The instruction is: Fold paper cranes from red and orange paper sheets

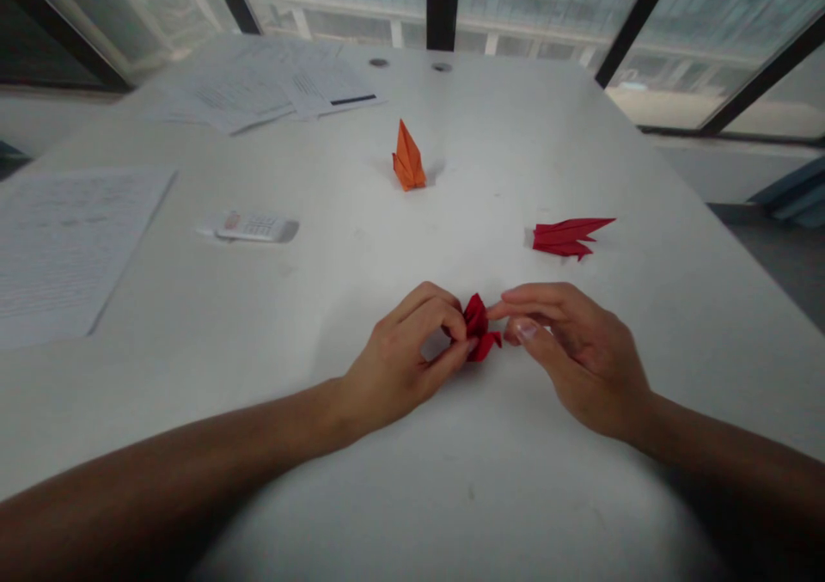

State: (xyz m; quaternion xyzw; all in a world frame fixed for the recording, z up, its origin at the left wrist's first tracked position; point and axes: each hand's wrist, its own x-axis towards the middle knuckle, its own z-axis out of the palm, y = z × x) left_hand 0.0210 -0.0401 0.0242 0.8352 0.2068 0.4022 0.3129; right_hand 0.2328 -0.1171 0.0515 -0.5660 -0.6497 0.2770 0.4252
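Observation:
My left hand [418,346] pinches a small red origami crane [480,350] between thumb and index finger, just above the white table. The crane has a raised red flap and a small bent point facing right; its left part is hidden behind my fingers. My right hand [573,350] is close on the other side, its index fingertip at the edge of the raised flap. Its thumb and fingers are partly curled and apart, with nothing visibly gripped between them.
An orange folded paper piece [408,159] stands farther back, and a red folded one [567,238] lies to the right. A white packet [254,226] lies at left. Printed sheets [70,247] cover the left side, with more papers [251,92] behind. Windows line the table's far edge.

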